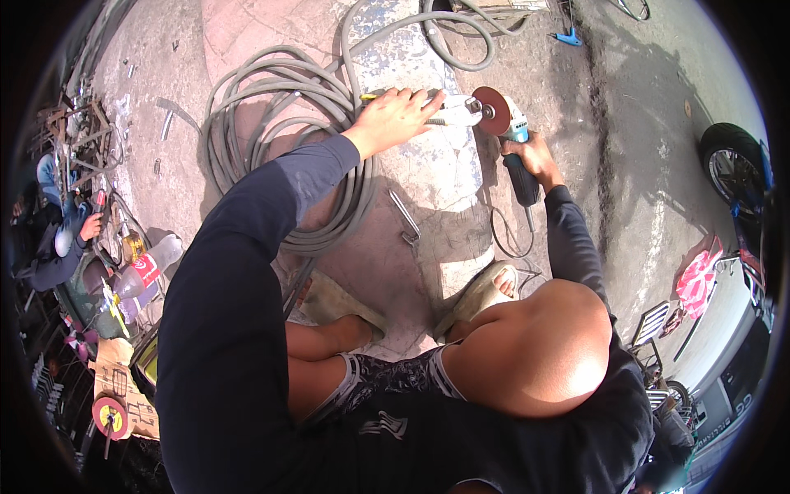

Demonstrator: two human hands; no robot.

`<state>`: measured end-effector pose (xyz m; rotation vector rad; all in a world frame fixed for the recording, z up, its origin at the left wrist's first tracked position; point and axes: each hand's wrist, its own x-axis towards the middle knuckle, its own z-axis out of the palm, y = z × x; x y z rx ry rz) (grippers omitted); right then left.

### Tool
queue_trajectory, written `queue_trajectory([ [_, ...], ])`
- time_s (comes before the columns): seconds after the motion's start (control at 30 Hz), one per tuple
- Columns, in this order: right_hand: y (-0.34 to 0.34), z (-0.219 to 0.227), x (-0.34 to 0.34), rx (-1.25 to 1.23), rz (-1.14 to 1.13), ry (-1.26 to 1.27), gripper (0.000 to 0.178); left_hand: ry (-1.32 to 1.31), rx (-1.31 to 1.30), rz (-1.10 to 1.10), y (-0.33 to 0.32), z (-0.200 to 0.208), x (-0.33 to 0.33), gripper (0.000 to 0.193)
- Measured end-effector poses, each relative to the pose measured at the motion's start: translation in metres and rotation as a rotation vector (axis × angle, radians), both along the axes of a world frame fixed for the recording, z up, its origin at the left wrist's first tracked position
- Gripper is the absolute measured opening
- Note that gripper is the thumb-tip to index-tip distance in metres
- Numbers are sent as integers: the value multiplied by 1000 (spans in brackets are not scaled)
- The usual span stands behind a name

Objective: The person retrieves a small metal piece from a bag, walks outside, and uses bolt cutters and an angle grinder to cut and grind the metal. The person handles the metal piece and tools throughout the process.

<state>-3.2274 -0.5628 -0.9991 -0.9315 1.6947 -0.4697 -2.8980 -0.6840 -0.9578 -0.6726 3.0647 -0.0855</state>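
Observation:
My right hand (pixel 536 160) is closed round an angle grinder (pixel 522 183) with a teal head and dark body. Its reddish-brown disc (pixel 494 111) is at the end of a pale metal piece (pixel 461 111); I cannot tell whether they touch. Over that piece lies my left hand (pixel 397 120), its fingers bent down onto it. A bit of yellow shows beside the left knuckles. The piece's exact kind is hidden under the hand. Between my feet and the work lies a thin, bent metal tool (pixel 405 216) on the ground.
A large coil of grey hose (pixel 284 90) spreads left of my left hand. The grinder's cord (pixel 502 230) loops near my right foot. A blue-handled tool (pixel 568 37) lies far right, a wheel (pixel 731 163) beyond. At left are a plastic bottle (pixel 148 267) and another person's hand (pixel 90 226).

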Motion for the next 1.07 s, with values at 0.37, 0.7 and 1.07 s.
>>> queue_trajectory([
  [0.37, 45, -34, -76, 276, -651, -692, 51, -136, 43, 386, 1, 20, -3, 77],
  [0.7, 93, -67, -87, 136, -736, -917, 58, -143, -100, 670, 18, 18, -12, 80],
  [1.07, 110, -48, -84, 266, -596, -270, 68, -1, -20, 487, 44, 32, -50, 85],
])
